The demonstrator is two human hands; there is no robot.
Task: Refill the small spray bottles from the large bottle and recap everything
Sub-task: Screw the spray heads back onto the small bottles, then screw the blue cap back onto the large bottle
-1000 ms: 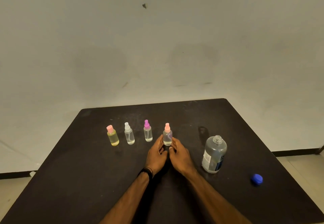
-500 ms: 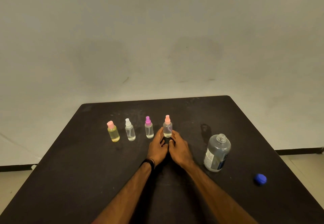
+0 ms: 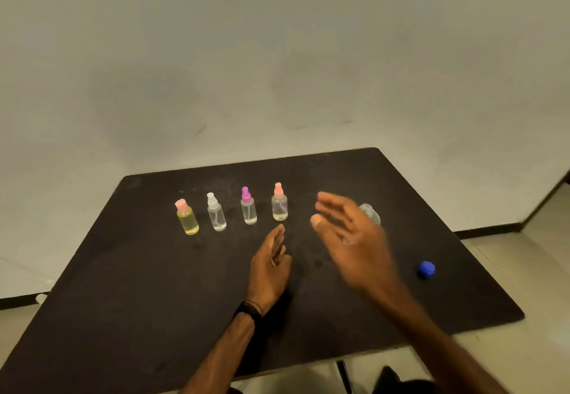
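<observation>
Right hand (image 3: 354, 239) (blurred) raised before large bottle (image 3: 371, 213)

Four capped small spray bottles (image 3: 234, 210) upright in a row; uncapped large bottle (image 3: 371, 213), blue cap (image 3: 426, 269) apart.

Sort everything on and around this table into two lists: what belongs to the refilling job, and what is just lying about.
Belongs to the job:
yellow-liquid bottle
white-capped spray bottle
purple-capped spray bottle
peach-capped spray bottle
large bottle, uncapped, mostly hidden behind the right hand
blue cap

Just there:
black table
wristband by the left hand
</observation>
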